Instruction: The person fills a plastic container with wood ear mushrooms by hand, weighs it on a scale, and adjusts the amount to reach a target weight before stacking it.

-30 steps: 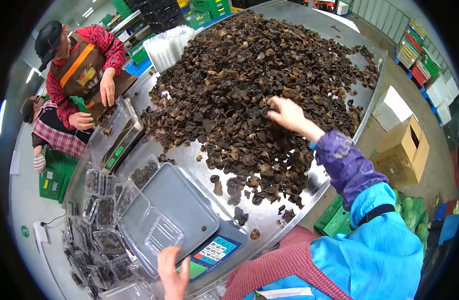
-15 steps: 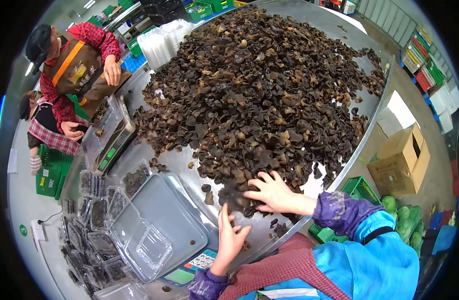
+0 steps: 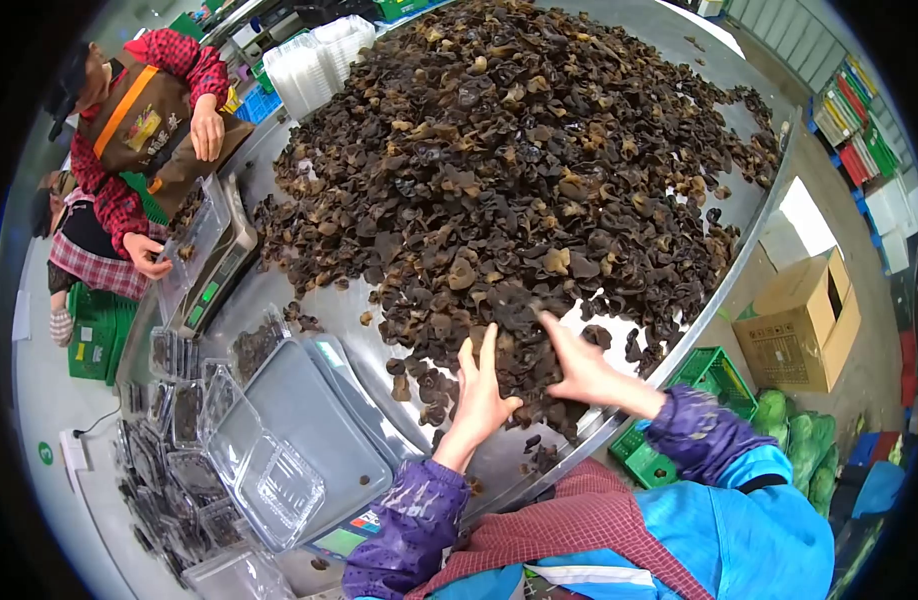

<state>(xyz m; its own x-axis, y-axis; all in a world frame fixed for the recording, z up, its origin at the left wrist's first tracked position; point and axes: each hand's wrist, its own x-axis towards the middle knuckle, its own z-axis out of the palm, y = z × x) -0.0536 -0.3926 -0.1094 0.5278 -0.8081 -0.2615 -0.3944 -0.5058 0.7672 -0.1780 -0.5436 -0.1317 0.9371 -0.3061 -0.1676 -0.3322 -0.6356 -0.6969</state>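
Observation:
A big heap of dark brown wood ear mushrooms (image 3: 499,170) covers most of the metal table. At its near edge, my left hand (image 3: 482,395) and my right hand (image 3: 591,368) face each other on either side of a loose clump of mushrooms (image 3: 524,350). The fingers of both hands are stretched apart and touch the clump; some fingertips are partly hidden or blurred. Left of my left hand stands a grey scale (image 3: 334,420). On its platform lies an open clear plastic box (image 3: 279,490), its lid raised.
Several filled clear boxes (image 3: 194,475) crowd the left side. Across the table a co-worker in a brown apron (image 3: 144,130) has a hand at a clear box on another scale (image 3: 224,265). Stacked clear boxes (image 3: 319,65) stand behind. A cardboard carton (image 3: 799,320) and green crates (image 3: 714,380) are at right.
My left hand has moved up to the mushrooms, and my right hand has shifted right and turned to face it. A clump now rises between them. The view has shifted slightly.

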